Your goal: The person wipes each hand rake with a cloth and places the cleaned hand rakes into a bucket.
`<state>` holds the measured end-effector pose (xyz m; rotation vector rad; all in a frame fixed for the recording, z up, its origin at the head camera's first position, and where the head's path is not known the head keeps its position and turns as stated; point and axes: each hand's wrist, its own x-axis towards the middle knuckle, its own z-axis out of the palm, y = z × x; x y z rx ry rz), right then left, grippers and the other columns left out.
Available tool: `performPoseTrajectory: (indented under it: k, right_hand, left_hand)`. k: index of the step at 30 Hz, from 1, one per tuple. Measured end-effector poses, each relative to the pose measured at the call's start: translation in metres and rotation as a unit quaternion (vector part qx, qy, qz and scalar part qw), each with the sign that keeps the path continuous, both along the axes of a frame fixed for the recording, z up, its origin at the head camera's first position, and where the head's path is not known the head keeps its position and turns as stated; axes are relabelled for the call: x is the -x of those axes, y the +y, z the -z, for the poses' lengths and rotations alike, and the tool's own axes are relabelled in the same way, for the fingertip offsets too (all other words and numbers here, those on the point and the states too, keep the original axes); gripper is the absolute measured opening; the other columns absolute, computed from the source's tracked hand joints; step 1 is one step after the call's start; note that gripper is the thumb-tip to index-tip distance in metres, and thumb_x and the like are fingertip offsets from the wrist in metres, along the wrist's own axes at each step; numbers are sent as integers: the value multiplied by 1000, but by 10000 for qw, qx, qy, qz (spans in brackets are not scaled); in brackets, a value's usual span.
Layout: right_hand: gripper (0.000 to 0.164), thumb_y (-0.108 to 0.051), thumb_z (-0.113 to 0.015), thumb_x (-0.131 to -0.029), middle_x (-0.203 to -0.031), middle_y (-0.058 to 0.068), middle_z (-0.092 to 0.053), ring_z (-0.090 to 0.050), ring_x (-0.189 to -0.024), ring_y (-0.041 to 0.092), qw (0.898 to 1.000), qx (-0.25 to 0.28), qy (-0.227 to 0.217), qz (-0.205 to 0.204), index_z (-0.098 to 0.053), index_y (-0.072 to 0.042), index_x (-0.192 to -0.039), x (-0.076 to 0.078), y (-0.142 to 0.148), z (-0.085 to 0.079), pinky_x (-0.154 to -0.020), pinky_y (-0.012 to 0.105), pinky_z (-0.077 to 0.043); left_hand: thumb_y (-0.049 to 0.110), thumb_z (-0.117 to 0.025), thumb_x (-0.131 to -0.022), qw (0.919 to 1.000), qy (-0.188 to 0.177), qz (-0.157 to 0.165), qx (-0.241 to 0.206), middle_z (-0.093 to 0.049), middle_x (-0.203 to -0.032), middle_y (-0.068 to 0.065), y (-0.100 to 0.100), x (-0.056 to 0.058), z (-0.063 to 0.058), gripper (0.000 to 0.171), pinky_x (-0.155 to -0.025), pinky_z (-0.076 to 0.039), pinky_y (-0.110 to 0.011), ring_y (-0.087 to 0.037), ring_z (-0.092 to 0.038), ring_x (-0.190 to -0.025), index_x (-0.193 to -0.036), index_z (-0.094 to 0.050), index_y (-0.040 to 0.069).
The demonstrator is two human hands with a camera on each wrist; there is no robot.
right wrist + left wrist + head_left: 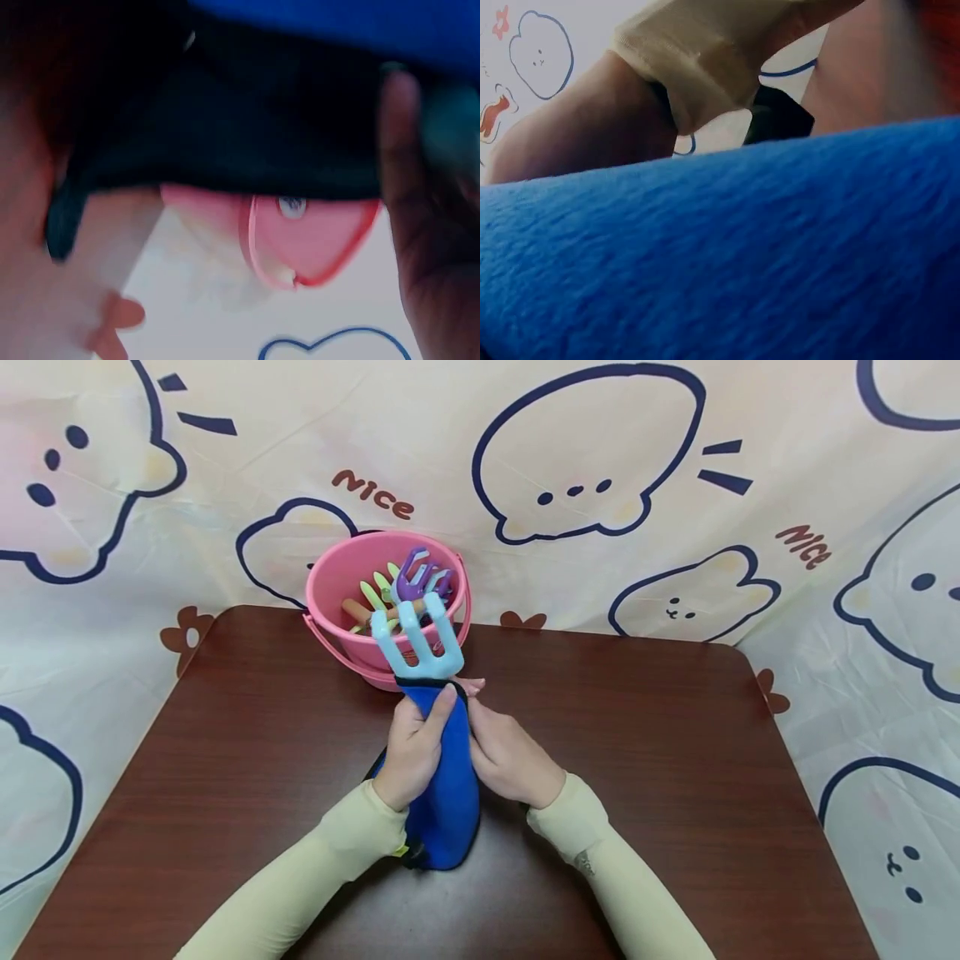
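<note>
In the head view, a light-blue toy rake has its three prongs sticking out of the top of a blue cloth pouch with black edging. The left hand grips the pouch just below the prongs, thumb lying across its front. At the pouch's right edge, the right hand pinches the cloth near the opening. The rake's handle is hidden by the cloth. Blue fabric fills the lower left wrist view. Dark cloth and a finger of the right hand show blurred in the right wrist view.
Behind the rake, a pink bucket with a handle stands at the back of the dark brown table. Several toys lie in it, including a purple rake and green pieces. A printed cloth hangs around the table.
</note>
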<state>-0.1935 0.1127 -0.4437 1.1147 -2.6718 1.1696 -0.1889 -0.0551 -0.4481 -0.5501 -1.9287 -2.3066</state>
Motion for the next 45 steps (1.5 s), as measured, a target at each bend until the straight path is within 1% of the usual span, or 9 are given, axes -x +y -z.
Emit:
performPoseTrajectory:
  k: [4, 6, 8, 14, 19, 27, 36, 41, 45]
  right_hand:
    - [14, -13, -65, -101, -96, 4, -75, -68, -80, 12, 9971, 445, 606, 85, -72, -6, -112, 6, 13, -10, -76, 26, -59]
    - [7, -9, -68, -99, -81, 2, -71, -62, -66, 10, 9912, 1057, 722, 324, -73, -7, -102, 9, 21, -16, -61, 24, -54]
    - [8, -5, -64, -100, -71, 1, -65, -55, -57, 11, 9831, 1694, 543, 433, -71, -5, -104, 10, 27, -19, -52, 24, -47]
    - [16, -8, -54, -107, -58, 5, -55, -51, -50, 16, 9700, 2387, -260, 387, -64, 0, -97, 11, 30, -22, -46, 27, -42]
    - [27, -8, -54, -107, -55, 7, -55, -48, -46, 14, 9650, 2524, -449, 552, -61, 1, -83, 7, 29, -23, -42, 28, -39]
    - [26, -8, -53, -108, -56, 9, -55, -49, -43, 18, 9573, 2706, -378, 944, -62, 2, -86, 6, 33, -24, -41, 28, -41]
    - [27, -6, -52, -108, -55, 6, -54, -48, -43, 18, 9519, 2774, -271, 1269, -62, 2, -84, 10, 38, -25, -40, 29, -41]
    - [30, -7, -51, -108, -54, 6, -53, -46, -42, 14, 9461, 2855, -207, 1518, -62, 5, -84, 15, 44, -23, -40, 28, -38]
    - [32, -7, -52, -108, -53, 5, -52, -45, -43, 15, 9384, 2965, -6, 1776, -62, 7, -82, 19, 51, -25, -40, 27, -36]
  left_hand:
    - [21, -46, -112, 9992, 168, -250, 253, -74, -91, -9, -6, 5, 1, 34, -81, -55, -25, -15, -71, -84, -105, -66, -5]
    - [18, -47, -111, 9984, 272, -103, 483, -62, -72, -5, -8, 7, 1, 33, -62, -48, -23, -13, -60, -64, -93, -60, -5]
    - [18, -48, -111, 9953, 367, 216, 866, -51, -66, -2, -9, 9, 1, 32, -55, -41, -24, -14, -51, -56, -87, -54, -2]
    - [25, -51, -110, 9714, 414, 1279, 1959, -57, -79, -4, -4, 7, 2, 23, -62, -47, -26, -18, -57, -68, -106, -58, 4]
    - [29, -53, -109, 9715, 135, 1448, 1871, -61, -88, -7, 1, 7, 9, 27, -68, -49, -27, -21, -59, -77, -122, -55, 5]
    - [21, -59, -107, 9642, -300, 1818, 1910, -57, -75, -6, 10, 5, 25, 16, -56, -45, -24, -20, -56, -59, -110, -53, 6]
    - [19, -62, -104, 9520, -316, 1870, 2404, -66, -82, -5, 10, 10, 29, 36, -65, -61, -34, -19, -66, -65, -134, -50, 4]
    - [23, -64, -104, 9393, -260, 1976, 2792, -71, -90, -3, 6, 16, 31, 32, -70, -62, -31, -13, -72, -74, -130, -53, 8]
    - [31, -65, -103, 9218, -70, 2028, 3304, -71, -89, 0, -1, 24, 30, 33, -69, -61, -27, -8, -73, -77, -128, -54, 11]
